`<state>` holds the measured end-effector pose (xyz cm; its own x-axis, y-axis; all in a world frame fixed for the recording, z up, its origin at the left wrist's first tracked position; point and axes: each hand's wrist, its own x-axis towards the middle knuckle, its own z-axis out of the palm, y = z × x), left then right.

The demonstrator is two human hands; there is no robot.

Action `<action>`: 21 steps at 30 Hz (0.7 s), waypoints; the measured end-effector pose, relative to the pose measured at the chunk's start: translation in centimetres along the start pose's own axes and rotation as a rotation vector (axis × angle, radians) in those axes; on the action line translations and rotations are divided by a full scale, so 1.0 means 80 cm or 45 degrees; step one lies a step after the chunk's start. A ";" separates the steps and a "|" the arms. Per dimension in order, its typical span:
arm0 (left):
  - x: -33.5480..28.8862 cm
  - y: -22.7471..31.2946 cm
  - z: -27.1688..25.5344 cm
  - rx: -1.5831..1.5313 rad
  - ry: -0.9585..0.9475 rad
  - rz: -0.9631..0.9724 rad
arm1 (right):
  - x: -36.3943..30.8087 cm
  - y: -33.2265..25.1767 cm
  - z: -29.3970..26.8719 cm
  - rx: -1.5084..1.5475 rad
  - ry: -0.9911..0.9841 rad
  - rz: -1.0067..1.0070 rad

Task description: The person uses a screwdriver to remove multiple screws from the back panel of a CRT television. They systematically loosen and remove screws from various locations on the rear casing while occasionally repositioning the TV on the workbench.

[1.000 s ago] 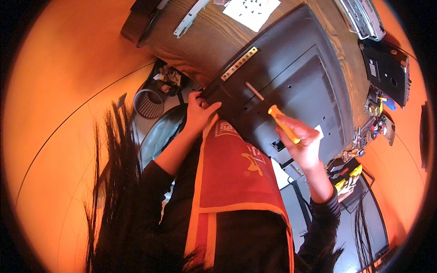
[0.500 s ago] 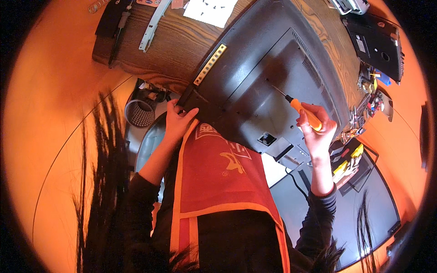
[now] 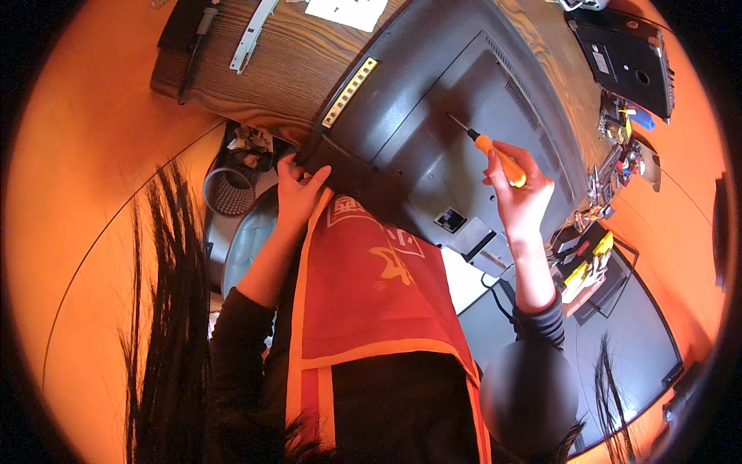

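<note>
A large black flat-screen TV or monitor (image 3: 410, 100) lies with its back up on the wooden table, its near edge reaching my red apron. My left hand (image 3: 300, 193) grips its near left corner, thumb on the back cover and fingers around the edge. In my right hand (image 3: 524, 193) is a screwdriver (image 3: 501, 158) with a yellow-orange handle. Its shaft slants up and left over the back cover; whether the tip touches the cover I cannot tell. A yellow strip with a row of dark marks (image 3: 349, 93) sits along the cover's left side.
The brown table (image 3: 270, 93) carries a metal rail (image 3: 253, 35) and white paper (image 3: 348, 11) with small dark pieces. A black device (image 3: 622, 66) and assorted tools (image 3: 610, 178) are at the right. Another dark screen (image 3: 618, 348) stands lower right; a mesh bin (image 3: 229, 193) is lower left.
My right hand and the screwdriver have shifted slightly left and up in the picture. The whole view has moved a little too. My left hand keeps its grip on the corner.
</note>
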<state>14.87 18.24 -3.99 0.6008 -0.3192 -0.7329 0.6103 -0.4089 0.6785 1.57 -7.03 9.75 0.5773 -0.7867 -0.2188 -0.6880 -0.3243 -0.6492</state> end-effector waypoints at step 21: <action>-0.009 0.058 0.007 0.915 0.254 0.726 | 0.125 -0.021 -0.062 -0.542 -1.251 -0.933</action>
<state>16.94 16.11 -0.36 0.8288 -0.5089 -0.2325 -0.2287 -0.6873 0.6894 6.28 -16.98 12.26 0.8305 0.2980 -0.4707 -0.0563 -0.7957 -0.6030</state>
